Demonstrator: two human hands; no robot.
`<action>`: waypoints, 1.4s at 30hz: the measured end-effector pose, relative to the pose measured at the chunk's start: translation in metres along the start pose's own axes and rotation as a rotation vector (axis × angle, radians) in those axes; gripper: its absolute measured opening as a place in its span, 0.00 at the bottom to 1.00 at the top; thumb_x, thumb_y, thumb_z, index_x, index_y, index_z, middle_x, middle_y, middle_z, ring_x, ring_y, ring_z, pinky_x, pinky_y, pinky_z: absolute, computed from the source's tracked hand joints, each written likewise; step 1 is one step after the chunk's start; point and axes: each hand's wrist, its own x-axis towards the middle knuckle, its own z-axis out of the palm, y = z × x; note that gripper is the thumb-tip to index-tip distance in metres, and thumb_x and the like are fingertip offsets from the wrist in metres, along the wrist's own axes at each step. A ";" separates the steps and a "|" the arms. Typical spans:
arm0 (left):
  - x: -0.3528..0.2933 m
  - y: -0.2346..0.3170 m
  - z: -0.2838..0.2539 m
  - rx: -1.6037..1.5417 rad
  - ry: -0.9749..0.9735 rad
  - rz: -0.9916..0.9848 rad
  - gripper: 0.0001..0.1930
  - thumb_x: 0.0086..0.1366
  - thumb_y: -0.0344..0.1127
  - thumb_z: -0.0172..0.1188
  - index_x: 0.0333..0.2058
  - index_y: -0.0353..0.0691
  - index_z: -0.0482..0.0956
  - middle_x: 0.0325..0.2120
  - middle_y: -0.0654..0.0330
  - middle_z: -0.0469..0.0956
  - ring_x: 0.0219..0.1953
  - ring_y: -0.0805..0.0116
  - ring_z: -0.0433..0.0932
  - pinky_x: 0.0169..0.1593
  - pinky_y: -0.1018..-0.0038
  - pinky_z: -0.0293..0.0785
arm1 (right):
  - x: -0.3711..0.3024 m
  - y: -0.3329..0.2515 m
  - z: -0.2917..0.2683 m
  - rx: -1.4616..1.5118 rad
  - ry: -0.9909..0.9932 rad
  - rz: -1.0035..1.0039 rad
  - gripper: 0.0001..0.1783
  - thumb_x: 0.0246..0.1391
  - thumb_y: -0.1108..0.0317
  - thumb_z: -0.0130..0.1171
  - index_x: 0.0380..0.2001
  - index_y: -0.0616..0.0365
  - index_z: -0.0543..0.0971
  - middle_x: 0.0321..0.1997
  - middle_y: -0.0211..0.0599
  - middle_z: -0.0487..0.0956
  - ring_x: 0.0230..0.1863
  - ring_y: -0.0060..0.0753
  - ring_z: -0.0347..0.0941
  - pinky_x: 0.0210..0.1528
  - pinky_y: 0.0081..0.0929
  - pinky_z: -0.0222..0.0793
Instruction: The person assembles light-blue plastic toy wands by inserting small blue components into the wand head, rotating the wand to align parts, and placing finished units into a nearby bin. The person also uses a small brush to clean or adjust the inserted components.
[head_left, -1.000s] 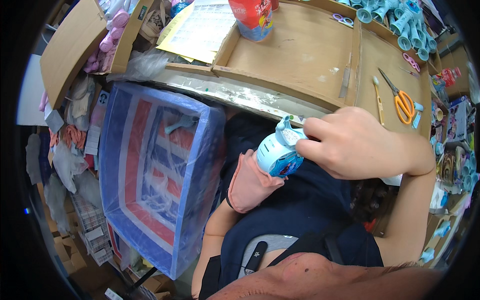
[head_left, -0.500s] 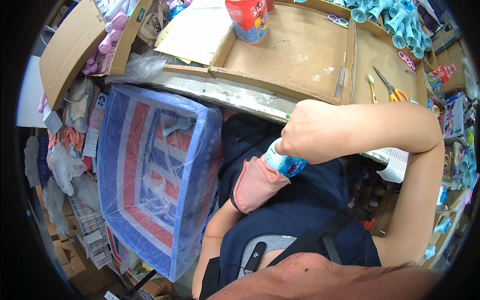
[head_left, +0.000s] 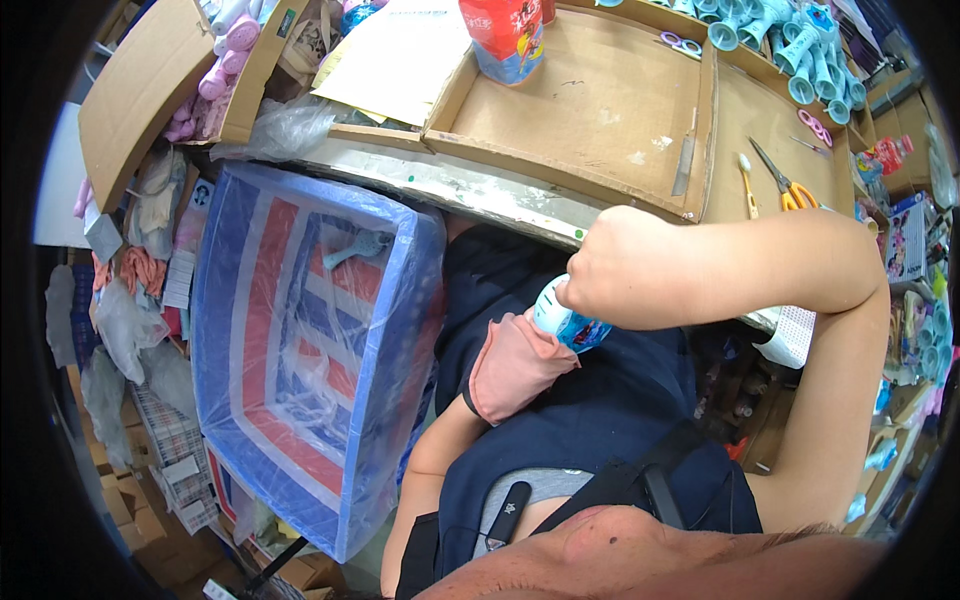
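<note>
My left hand, covered by a pink cloth or glove, is closed round a light blue plastic toy piece in front of my dark blue apron. The piece has a darker blue printed patch on its lower side. From the right, my right hand reaches across with bent fingers and grips the same piece near its upper end. Those fingertips are partly hidden behind the back of the hand, so anything small between them cannot be made out.
A plastic-lined blue, white and red bin stands at left, one light blue piece inside. On the table are cardboard trays, a red pouch, orange scissors, a toothbrush, a blade and several light blue pieces.
The light blue piece has turned slightly between my hands, showing dark marks on its pale end. Both hands stay in nearly the same place. The whole view has shifted a little.
</note>
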 end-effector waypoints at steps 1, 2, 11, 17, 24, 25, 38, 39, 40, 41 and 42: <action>-0.001 0.000 0.000 -0.069 0.021 0.021 0.11 0.56 0.32 0.67 0.38 0.37 0.80 0.25 0.62 0.81 0.27 0.77 0.78 0.32 0.78 0.74 | 0.000 -0.003 0.003 -0.003 0.002 0.010 0.06 0.43 0.66 0.63 0.26 0.54 0.85 0.28 0.38 0.85 0.35 0.40 0.83 0.32 0.34 0.77; -0.001 -0.001 0.001 -0.120 0.018 -0.002 0.11 0.57 0.31 0.67 0.39 0.37 0.79 0.25 0.63 0.81 0.27 0.77 0.78 0.32 0.78 0.74 | 0.000 -0.006 0.005 -0.007 0.000 0.026 0.06 0.42 0.66 0.63 0.24 0.53 0.85 0.27 0.37 0.84 0.33 0.39 0.83 0.30 0.33 0.76; 0.004 0.009 0.005 -0.008 0.030 0.078 0.10 0.59 0.30 0.65 0.39 0.37 0.78 0.27 0.65 0.80 0.28 0.79 0.77 0.34 0.79 0.74 | -0.006 -0.020 0.027 -0.057 0.152 0.023 0.09 0.44 0.66 0.60 0.27 0.61 0.79 0.23 0.40 0.81 0.27 0.37 0.81 0.26 0.30 0.73; 0.008 0.006 0.008 -0.078 0.054 0.194 0.11 0.59 0.30 0.65 0.40 0.38 0.77 0.28 0.67 0.79 0.29 0.80 0.76 0.35 0.79 0.74 | -0.007 -0.022 0.037 -0.096 0.219 0.063 0.09 0.43 0.66 0.60 0.25 0.60 0.79 0.22 0.38 0.80 0.24 0.34 0.79 0.23 0.29 0.70; 0.006 0.010 0.009 -0.083 0.040 0.115 0.11 0.60 0.29 0.65 0.40 0.37 0.77 0.28 0.67 0.78 0.29 0.80 0.75 0.35 0.79 0.75 | -0.007 -0.024 0.033 -0.062 0.156 0.106 0.08 0.44 0.66 0.60 0.26 0.59 0.79 0.21 0.39 0.80 0.24 0.35 0.80 0.23 0.30 0.71; 0.005 0.010 0.008 -0.093 0.043 0.086 0.11 0.60 0.30 0.65 0.40 0.37 0.77 0.27 0.67 0.79 0.28 0.80 0.76 0.32 0.79 0.74 | -0.006 -0.020 0.028 -0.043 0.170 0.076 0.07 0.45 0.66 0.60 0.26 0.59 0.79 0.21 0.40 0.80 0.25 0.37 0.80 0.24 0.31 0.72; 0.000 -0.006 -0.019 -0.998 0.277 0.171 0.23 0.68 0.53 0.54 0.39 0.34 0.75 0.24 0.57 0.77 0.20 0.70 0.73 0.24 0.74 0.70 | 0.011 -0.033 0.059 1.173 0.524 0.446 0.13 0.66 0.60 0.50 0.42 0.58 0.75 0.34 0.47 0.79 0.37 0.52 0.78 0.40 0.39 0.74; 0.001 -0.007 -0.018 -1.076 0.227 0.199 0.24 0.67 0.56 0.52 0.39 0.36 0.74 0.25 0.58 0.76 0.22 0.71 0.73 0.26 0.74 0.69 | 0.019 -0.041 0.069 1.306 0.540 0.476 0.13 0.68 0.60 0.48 0.42 0.59 0.74 0.32 0.45 0.79 0.34 0.43 0.79 0.37 0.34 0.74; 0.000 -0.008 -0.016 -1.027 0.254 0.126 0.25 0.66 0.59 0.51 0.38 0.38 0.74 0.25 0.60 0.75 0.23 0.72 0.72 0.27 0.74 0.68 | 0.024 -0.045 0.078 1.378 0.568 0.434 0.13 0.69 0.61 0.47 0.42 0.59 0.74 0.31 0.42 0.79 0.32 0.37 0.78 0.36 0.31 0.73; 0.002 -0.010 -0.015 -0.976 0.204 0.094 0.29 0.63 0.66 0.49 0.38 0.41 0.72 0.26 0.63 0.73 0.26 0.73 0.70 0.30 0.74 0.65 | 0.028 -0.050 0.084 1.476 0.516 0.481 0.13 0.70 0.62 0.45 0.42 0.60 0.73 0.30 0.40 0.79 0.30 0.31 0.78 0.35 0.28 0.73; 0.004 -0.012 -0.014 -0.922 0.151 0.062 0.33 0.60 0.73 0.48 0.37 0.44 0.71 0.27 0.66 0.71 0.28 0.74 0.69 0.32 0.73 0.62 | 0.033 -0.056 0.090 1.571 0.596 0.393 0.13 0.70 0.62 0.44 0.42 0.61 0.72 0.29 0.37 0.79 0.30 0.27 0.77 0.34 0.26 0.72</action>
